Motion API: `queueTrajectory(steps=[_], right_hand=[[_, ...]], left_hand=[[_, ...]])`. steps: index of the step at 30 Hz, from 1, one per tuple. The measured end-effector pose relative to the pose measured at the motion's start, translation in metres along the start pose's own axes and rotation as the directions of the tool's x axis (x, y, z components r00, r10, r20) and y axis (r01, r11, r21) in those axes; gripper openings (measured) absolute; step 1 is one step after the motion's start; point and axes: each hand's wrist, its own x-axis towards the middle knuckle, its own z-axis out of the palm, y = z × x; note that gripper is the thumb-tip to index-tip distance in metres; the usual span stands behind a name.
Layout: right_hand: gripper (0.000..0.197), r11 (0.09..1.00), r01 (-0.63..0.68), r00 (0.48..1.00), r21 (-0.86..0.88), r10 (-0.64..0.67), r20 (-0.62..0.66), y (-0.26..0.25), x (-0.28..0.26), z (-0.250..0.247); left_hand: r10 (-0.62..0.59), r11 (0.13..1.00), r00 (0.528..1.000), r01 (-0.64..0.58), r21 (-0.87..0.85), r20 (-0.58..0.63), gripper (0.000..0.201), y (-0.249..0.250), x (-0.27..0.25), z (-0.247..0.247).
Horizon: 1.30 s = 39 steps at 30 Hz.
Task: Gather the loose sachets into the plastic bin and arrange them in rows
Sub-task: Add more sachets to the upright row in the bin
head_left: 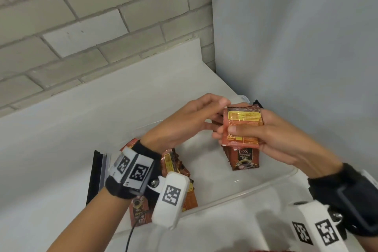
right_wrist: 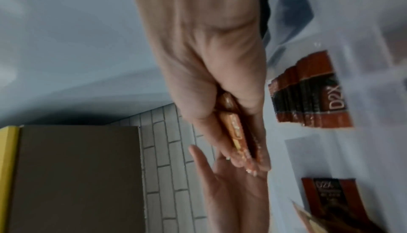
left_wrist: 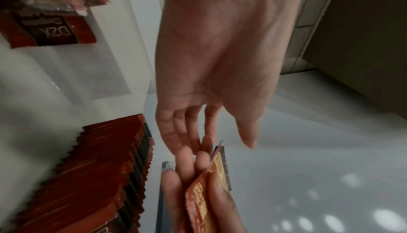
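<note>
My right hand (head_left: 247,121) grips a small stack of red-orange sachets (head_left: 244,139) upright above the clear plastic bin (head_left: 245,190), thumb across the front. The left hand (head_left: 219,113) is open, with straight fingers reaching behind the stack's top left edge. In the left wrist view, the left hand (left_wrist: 226,142) meets the held sachets (left_wrist: 209,193). In the right wrist view, the right hand (right_wrist: 242,149) clamps the sachets (right_wrist: 235,132). A tidy row of sachets (head_left: 244,158) stands in the bin below. Loose sachets (head_left: 173,164) lie heaped at its left end.
The bin sits on a white counter (head_left: 61,139) in a corner, with a brick wall (head_left: 81,26) behind and a plain grey wall (head_left: 296,37) to the right. A black clip (head_left: 96,176) is on the bin's left end. A brown box (right_wrist: 77,175) shows in the right wrist view.
</note>
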Motion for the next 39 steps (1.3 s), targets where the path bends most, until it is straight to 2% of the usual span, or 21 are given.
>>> queueTrajectory(steps=[4,8,12,16,20,24,26,28,31,32,35,38,39], right_hand=[[0.041,0.998,0.058,0.997,0.032,-0.056,-0.058,0.003,0.004,-0.001],[0.048,0.994,0.1,0.991,0.04,-0.096,-0.096,0.008,0.006,-0.002],[0.046,0.992,0.125,0.987,0.028,-0.121,-0.104,0.008,0.007,-0.001],[0.042,0.986,0.162,0.981,0.045,-0.156,-0.118,0.008,0.008,0.001],[0.058,0.991,0.111,0.99,0.073,-0.104,-0.095,0.007,0.007,-0.001],[0.062,0.978,0.062,0.993,0.2,-0.041,-0.109,0.003,0.008,-0.005],[0.068,0.979,0.017,0.995,0.205,0.003,-0.095,0.002,0.009,-0.007],[0.061,0.988,-0.006,0.999,0.157,0.013,-0.048,0.003,0.009,-0.009],[0.032,0.992,0.002,1.0,0.126,-0.002,0.0,0.006,0.007,-0.009],[0.029,0.992,0.009,1.0,0.129,-0.008,-0.008,0.007,0.006,-0.01],[0.042,0.99,0.026,0.996,0.137,-0.015,-0.083,0.009,0.009,-0.013],[0.037,0.988,0.051,0.988,0.144,-0.028,-0.153,0.009,0.01,-0.013],[0.037,0.989,0.062,0.986,0.133,-0.04,-0.164,0.009,0.01,-0.011]], left_hand=[[0.06,0.998,0.998,-0.06,0.02,0.017,0.04,-0.008,0.008,0.003],[0.101,0.994,0.994,-0.102,-0.027,-0.031,0.031,-0.012,0.012,0.003],[0.162,0.986,0.984,-0.164,-0.024,-0.08,0.028,-0.014,0.013,0.0],[0.203,0.976,0.972,-0.211,-0.057,-0.121,0.01,-0.014,0.012,-0.003],[0.21,0.966,0.971,-0.223,-0.128,-0.112,0.018,-0.018,0.013,-0.009],[0.236,0.916,0.971,-0.233,-0.326,-0.029,0.016,-0.02,0.012,-0.016],[0.272,0.904,0.962,-0.25,-0.347,0.015,0.021,-0.02,0.011,-0.018],[0.297,0.914,0.953,-0.264,-0.309,0.065,0.024,-0.02,0.011,-0.016],[0.308,0.918,0.946,-0.268,-0.292,0.1,0.016,-0.021,0.011,-0.012],[0.301,0.919,0.949,-0.262,-0.295,0.098,0.017,-0.02,0.012,-0.012],[0.272,0.928,0.959,-0.238,-0.286,0.083,0.029,-0.021,0.013,-0.014],[0.19,0.947,0.981,-0.175,-0.268,0.03,0.023,-0.016,0.011,-0.015],[0.157,0.956,0.987,-0.147,-0.254,0.02,0.026,-0.015,0.01,-0.015]])
